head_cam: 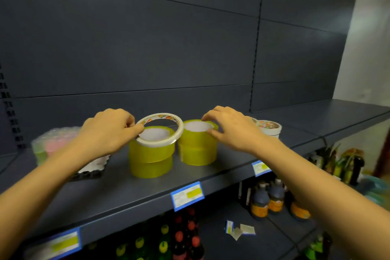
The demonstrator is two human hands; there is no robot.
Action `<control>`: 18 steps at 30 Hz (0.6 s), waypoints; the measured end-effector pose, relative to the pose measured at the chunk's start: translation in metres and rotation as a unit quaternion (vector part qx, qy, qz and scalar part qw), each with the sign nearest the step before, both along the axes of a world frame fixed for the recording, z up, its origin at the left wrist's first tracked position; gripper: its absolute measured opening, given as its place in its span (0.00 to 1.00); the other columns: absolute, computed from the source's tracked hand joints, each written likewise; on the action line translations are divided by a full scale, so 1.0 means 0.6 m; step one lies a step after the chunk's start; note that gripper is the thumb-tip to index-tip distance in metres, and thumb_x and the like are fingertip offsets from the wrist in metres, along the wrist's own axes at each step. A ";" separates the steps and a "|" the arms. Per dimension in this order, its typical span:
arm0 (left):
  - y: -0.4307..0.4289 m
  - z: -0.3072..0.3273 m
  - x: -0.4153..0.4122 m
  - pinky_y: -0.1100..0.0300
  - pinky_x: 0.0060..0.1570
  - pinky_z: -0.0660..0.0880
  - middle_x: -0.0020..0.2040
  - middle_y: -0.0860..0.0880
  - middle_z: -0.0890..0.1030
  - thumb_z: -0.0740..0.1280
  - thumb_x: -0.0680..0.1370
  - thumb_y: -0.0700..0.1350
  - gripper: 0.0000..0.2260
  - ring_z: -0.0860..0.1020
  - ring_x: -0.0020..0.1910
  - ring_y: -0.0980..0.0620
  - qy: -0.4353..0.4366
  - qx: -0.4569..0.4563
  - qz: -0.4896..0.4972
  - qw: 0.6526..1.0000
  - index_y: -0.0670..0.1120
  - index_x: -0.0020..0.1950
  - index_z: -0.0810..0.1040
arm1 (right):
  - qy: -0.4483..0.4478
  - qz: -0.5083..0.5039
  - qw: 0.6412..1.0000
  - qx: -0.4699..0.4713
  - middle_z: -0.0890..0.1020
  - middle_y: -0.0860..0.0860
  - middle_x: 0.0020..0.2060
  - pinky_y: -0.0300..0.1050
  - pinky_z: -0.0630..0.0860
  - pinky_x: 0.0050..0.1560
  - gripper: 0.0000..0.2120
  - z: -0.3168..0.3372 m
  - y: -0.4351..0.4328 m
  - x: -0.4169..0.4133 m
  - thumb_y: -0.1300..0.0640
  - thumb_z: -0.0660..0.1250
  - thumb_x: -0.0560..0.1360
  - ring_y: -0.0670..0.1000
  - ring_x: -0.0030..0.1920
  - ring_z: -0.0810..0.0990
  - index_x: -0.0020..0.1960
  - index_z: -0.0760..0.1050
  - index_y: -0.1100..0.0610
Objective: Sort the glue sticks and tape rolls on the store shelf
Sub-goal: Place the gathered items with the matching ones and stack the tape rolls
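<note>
Tape rolls partly stacked on the shelf (137,194); sorting unfinished.
The left hand (105,131) pinches a thin white tape roll (157,143), tilted atop the left yellow tape stack (150,156). The right hand (230,131) fingers clasp the top of the right yellow tape stack (197,150). A bubble-wrapped pack (50,143), contents unclear, likely awaits sorting.

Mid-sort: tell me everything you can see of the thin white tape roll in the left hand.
The thin white tape roll is a narrow, flat ring with a white outer band and a colourful printed core inside. It is held tilted over the top of the left stack of yellow tape rolls. I cannot tell if it touches the stack. The left hand pinches its left edge.
</note>
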State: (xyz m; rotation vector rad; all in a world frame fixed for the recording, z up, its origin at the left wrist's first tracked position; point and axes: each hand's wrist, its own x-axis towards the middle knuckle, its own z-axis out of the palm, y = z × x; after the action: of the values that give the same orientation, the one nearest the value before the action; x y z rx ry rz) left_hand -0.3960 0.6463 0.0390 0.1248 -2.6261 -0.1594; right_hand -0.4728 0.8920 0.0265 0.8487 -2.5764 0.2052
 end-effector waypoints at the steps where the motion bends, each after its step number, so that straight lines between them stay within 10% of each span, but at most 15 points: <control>1: 0.028 0.000 -0.011 0.57 0.36 0.65 0.28 0.50 0.73 0.62 0.76 0.54 0.18 0.73 0.37 0.44 0.003 0.004 -0.004 1.000 0.46 0.30 0.72 | 0.002 -0.007 1.000 0.001 0.72 0.49 0.63 0.43 0.67 0.51 0.16 -0.001 0.030 -0.006 0.51 0.60 0.78 0.52 0.64 0.69 0.66 0.69 0.50; 18: 0.411 -0.014 -0.282 0.58 0.37 0.67 0.32 0.48 0.75 0.62 0.76 0.52 0.15 0.76 0.38 0.44 -0.009 0.003 -0.058 0.998 0.43 0.38 0.79 | -0.059 -0.124 0.990 -0.010 0.74 0.43 0.60 0.50 0.74 0.57 0.14 -0.051 0.429 -0.112 0.46 0.61 0.78 0.48 0.62 0.73 0.62 0.72 0.44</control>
State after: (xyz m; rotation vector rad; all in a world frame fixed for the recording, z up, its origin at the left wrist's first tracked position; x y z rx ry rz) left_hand -0.5652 0.8932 0.0308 -0.0239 -2.6509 -0.2072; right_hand -0.5401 1.1492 -0.0040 0.5155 -2.7548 0.2120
